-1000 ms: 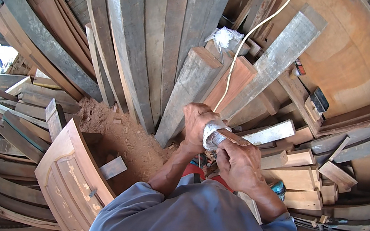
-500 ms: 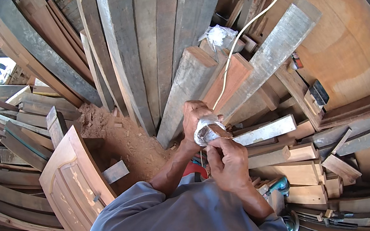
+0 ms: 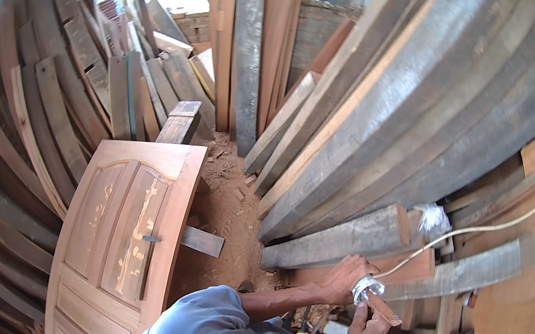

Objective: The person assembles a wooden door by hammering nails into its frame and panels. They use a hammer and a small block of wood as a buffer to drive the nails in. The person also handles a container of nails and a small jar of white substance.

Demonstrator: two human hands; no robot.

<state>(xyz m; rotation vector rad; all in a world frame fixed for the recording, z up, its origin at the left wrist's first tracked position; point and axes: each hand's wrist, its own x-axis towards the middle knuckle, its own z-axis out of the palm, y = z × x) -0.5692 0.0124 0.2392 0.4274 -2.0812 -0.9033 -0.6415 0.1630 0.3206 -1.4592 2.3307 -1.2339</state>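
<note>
My left hand (image 3: 343,279) is closed around a crumpled white plastic wrapping (image 3: 366,285), open at its top with something brown inside. My right hand (image 3: 365,330) pinches near the mouth of the wrapping, at a flat brown piece (image 3: 386,311) that pokes out of it. Whether that piece is wood or a coated blade I cannot make out. To the left leans a panelled wooden door (image 3: 133,144) with pale smears along its panels. A thin dark tool (image 3: 146,267) with a short crosspiece lies on the door.
Tall grey planks (image 3: 358,133) lean behind my hands, and more boards (image 3: 23,147) crowd the left side. A pale cord (image 3: 469,232) runs past my hands over short timbers. Sawdust (image 3: 231,217) and chips cover the floor. A plywood sheet (image 3: 521,301) stands at right.
The view has swung left, bringing the door more fully into sight and putting my hands at lower right. The brown piece sticks out farther past the wrapping.
</note>
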